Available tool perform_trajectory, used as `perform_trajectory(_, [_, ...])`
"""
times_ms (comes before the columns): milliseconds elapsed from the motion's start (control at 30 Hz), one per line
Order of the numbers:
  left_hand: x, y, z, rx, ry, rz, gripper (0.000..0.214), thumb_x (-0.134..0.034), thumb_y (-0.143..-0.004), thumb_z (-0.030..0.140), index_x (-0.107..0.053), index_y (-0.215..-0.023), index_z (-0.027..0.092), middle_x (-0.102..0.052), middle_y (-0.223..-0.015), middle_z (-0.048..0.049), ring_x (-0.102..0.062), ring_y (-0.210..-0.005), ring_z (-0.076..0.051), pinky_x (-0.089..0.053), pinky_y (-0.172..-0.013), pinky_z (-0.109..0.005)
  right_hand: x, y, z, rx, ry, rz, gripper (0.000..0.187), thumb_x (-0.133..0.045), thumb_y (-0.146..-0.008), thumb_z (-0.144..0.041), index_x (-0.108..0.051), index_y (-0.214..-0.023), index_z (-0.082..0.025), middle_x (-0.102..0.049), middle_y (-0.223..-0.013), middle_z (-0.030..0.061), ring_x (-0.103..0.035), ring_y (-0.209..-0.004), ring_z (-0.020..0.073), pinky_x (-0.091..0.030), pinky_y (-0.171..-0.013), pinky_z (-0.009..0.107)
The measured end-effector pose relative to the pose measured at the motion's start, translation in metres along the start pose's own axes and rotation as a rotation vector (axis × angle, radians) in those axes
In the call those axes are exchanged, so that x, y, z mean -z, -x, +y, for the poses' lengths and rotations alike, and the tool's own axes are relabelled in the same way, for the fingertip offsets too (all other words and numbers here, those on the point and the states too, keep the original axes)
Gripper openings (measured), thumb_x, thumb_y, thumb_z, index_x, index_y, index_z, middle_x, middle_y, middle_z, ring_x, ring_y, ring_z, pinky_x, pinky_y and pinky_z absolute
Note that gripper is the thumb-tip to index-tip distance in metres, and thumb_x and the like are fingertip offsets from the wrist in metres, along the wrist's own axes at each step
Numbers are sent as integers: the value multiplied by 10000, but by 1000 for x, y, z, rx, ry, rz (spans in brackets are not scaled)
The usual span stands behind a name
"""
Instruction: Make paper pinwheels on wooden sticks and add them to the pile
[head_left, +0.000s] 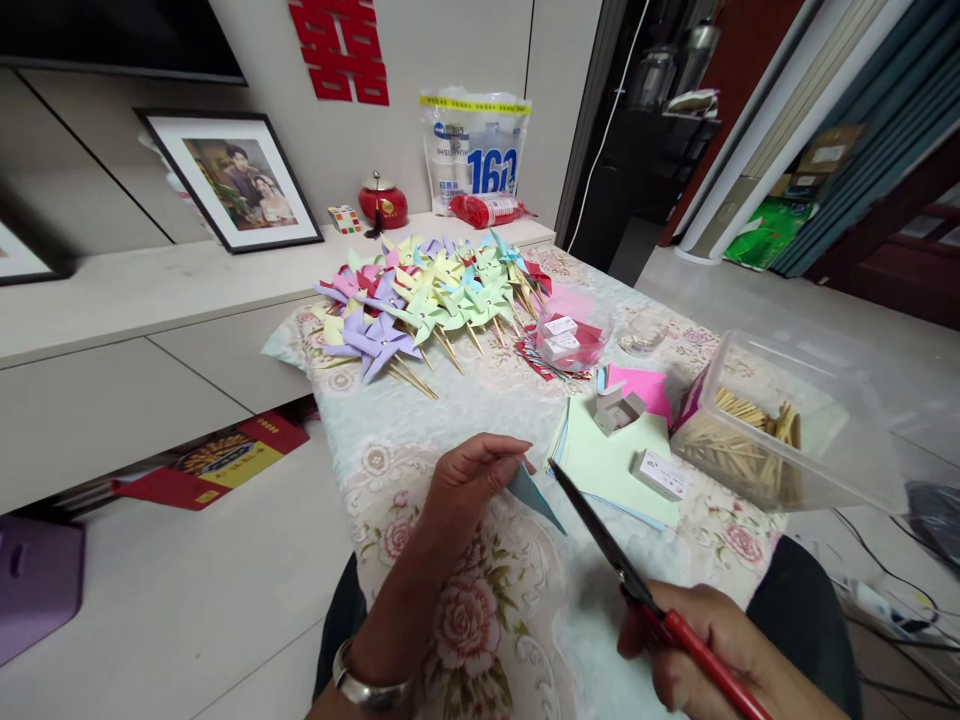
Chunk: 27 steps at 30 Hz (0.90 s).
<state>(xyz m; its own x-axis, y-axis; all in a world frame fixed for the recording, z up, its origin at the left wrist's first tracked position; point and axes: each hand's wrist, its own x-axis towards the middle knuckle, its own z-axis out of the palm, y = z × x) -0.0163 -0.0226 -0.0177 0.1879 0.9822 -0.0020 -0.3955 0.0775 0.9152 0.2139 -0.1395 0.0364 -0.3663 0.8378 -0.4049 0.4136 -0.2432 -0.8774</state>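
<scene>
My left hand (480,480) pinches a folded piece of blue paper (537,497) over the flowered tablecloth (465,620). In my right hand (697,640) is a pair of scissors (607,545) with red handles; the dark blades look closed, and their tip points up and left, close to the paper but apart from it. Beyond the hands lies a stack of pale green paper sheets (592,450), with an opened small box (618,410) and a closed small white box (660,474) on top. Bright pink paper (642,388) sticks out behind the stack.
Many paper pinwheels (450,300) on sticks are heaped at the table's far side. A clear tub (825,450) of wooden sticks stands at the right. A round clear container (589,340) holds small boxes. A cabinet with a framed photo (232,180) borders the table behind.
</scene>
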Motion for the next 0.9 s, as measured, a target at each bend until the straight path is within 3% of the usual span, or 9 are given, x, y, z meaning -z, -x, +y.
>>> perform_trajectory(67, [-1, 0, 1, 15, -46, -6, 193, -789, -771, 318, -786, -920, 196, -764, -788, -47, -679, -732, -167, -529, -710, -279, 0, -10, 0, 38, 6, 103, 452, -604, -861, -615, -685, -864, -170, -511, -559, -36, -427, -444, 76, -364, -412, 160])
perform_trajectory(167, [-3, -1, 1, 18, -123, -28, 195, -785, -771, 308, -788, -929, 194, -770, -805, -53, -683, -744, -169, -517, -702, -270, 2, -31, -9, 166, 67, 405, 295, -679, -849, -487, -675, -888, -195, -678, -740, 21, -626, -639, 157, -512, -581, 225])
perform_trajectory(267, [-3, -2, -2, 1, -180, -33, 192, -789, -763, 298, -789, -922, 189, -769, -802, -54, -677, -729, -166, -506, -679, -263, 4, -56, -21, 280, 109, 519, 237, -672, -864, -419, -660, -973, -208, -745, -959, 66, -707, -842, 215, -557, -740, 278])
perform_trajectory(400, [-2, -3, -7, -53, -224, -33, 180, -794, -756, 268, -784, -918, 190, -758, -805, -47, -671, -751, -169, -516, -713, -273, 2, -84, -31, 308, 203, 521, 196, -666, -871, -383, -649, -930, -197, -739, -848, 44, -687, -772, 206, -529, -694, 278])
perform_trajectory(567, [0, -2, -9, -88, -240, -58, 213, -803, -755, 242, -775, -962, 199, -744, -854, -46, -635, -746, -151, -504, -727, -269, 1, -104, -35, 312, 198, 486, 169, -655, -860, -343, -624, -797, -188, -630, -692, -11, -562, -643, 151, -445, -600, 251])
perform_trajectory(667, [-2, 0, -6, -26, -142, -69, 240, -802, -767, 289, -765, -985, 196, -747, -910, -62, -624, -733, -144, -495, -698, -262, 4, -107, -37, 279, 33, 456, 170, -694, -802, -338, -633, -793, -180, -601, -683, -24, -528, -621, 133, -418, -584, 246])
perform_trajectory(767, [-3, 2, -2, 67, 20, -52, 288, -681, -876, 418, -754, -1038, 191, -741, -957, -82, -643, -762, -154, -500, -694, -266, 8, -105, -39, 221, -232, 373, 244, -749, -739, -344, -653, -869, -161, -624, -735, -17, -519, -604, 109, -394, -557, 232])
perform_trajectory(900, [-3, 1, -1, 89, 103, -163, 236, -706, -869, 357, -761, -1046, 210, -727, -982, -70, -659, -815, -163, -515, -741, -277, 9, -102, -41, 158, -438, 275, 373, -819, -687, -350, -672, -961, -144, -639, -765, -13, -481, -547, 72, -339, -489, 204])
